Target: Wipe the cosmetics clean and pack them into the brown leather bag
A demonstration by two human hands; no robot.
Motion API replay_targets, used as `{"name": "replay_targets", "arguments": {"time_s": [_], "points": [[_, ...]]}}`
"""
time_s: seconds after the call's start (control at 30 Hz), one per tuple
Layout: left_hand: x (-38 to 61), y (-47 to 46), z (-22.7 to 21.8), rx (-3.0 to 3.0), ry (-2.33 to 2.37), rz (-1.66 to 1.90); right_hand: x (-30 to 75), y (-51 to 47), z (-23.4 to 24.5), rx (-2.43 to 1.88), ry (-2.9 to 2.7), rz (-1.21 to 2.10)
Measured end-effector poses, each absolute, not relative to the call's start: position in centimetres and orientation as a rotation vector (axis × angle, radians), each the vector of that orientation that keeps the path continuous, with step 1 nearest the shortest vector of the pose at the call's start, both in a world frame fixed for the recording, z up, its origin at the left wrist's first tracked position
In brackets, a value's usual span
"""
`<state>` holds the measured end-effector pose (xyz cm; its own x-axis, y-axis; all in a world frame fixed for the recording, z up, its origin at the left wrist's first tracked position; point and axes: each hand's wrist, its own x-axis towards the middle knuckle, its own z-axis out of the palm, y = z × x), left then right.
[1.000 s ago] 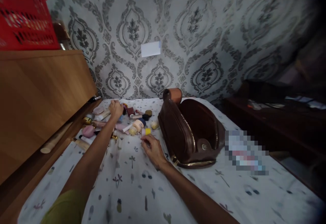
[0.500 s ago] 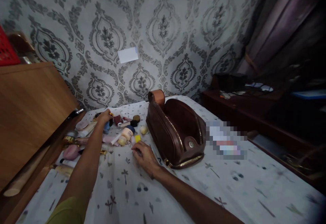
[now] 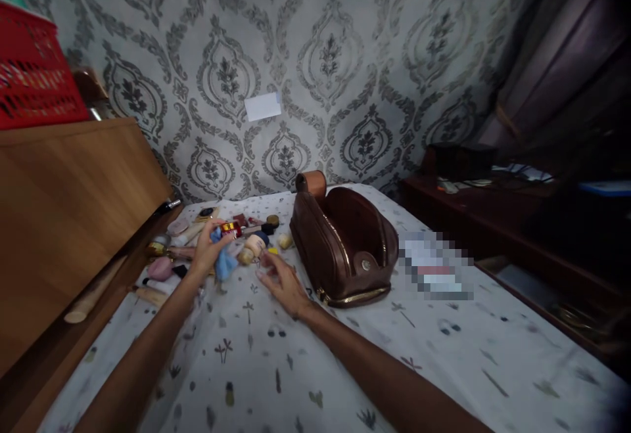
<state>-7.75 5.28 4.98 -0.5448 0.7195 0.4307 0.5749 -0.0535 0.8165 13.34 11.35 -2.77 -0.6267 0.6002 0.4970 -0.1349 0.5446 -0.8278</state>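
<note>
My left hand [image 3: 206, 244] is closed around a small red-and-gold container [image 3: 231, 230] and a light blue cloth [image 3: 225, 266], which hangs below the fingers. To its right, my right hand [image 3: 286, 285] hovers low over the sheet, fingers apart, with nothing in it. Just beyond those fingertips lie a cream-coloured jar with a dark blue lid [image 3: 257, 244] and a bright yellow piece [image 3: 273, 251]. A brown leather toiletry bag [image 3: 315, 246] stands right of the hand, its top unzipped and gaping.
Several cosmetics, including a pink rounded item [image 3: 160, 268], lie along the left on the patterned sheet [image 3: 276, 374]. A wooden headboard-like panel [image 3: 73, 196] carries a red basket [image 3: 42, 71]. At right stand a blurred-out packet [image 3: 436, 265] and a dark red ledge [image 3: 444, 206].
My left hand has drawn back toward me and right, lifting the red-and-gold container and blue cloth from among the cosmetics. My right hand's fingers have spread. The view has shifted left.
</note>
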Motion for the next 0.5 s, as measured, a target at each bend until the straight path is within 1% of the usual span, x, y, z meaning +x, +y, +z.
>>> {"name": "replay_targets", "arguments": {"time_s": [0.13, 0.23, 0.3, 0.4, 0.47, 0.5], "points": [[-1.9, 0.1, 2.6, 1.491, 1.808, 1.536, 13.3, 10.8, -3.3, -0.265, -2.008, 1.263], [-0.9, -2.8, 1.9, 1.453, 1.76, 1.515, 13.4, 10.3, -3.6, -0.222, -2.148, 1.231], [-1.4, -4.2, 2.6, 1.394, 1.803, 1.558, 13.8, 9.9, -3.5, -0.231, -2.224, 1.198], [-1.8, -5.6, 4.7, 1.374, 1.916, 1.734, 14.4, 9.3, -3.0, -0.291, -2.283, 1.212], [-1.2, -5.9, 5.8, 1.497, 1.95, 1.818, 14.7, 9.1, -2.6, -0.312, -2.284, 1.232], [-0.7, -5.9, 6.0, 1.616, 1.944, 1.789, 14.9, 9.0, -2.5, -0.312, -2.275, 1.244]]}}
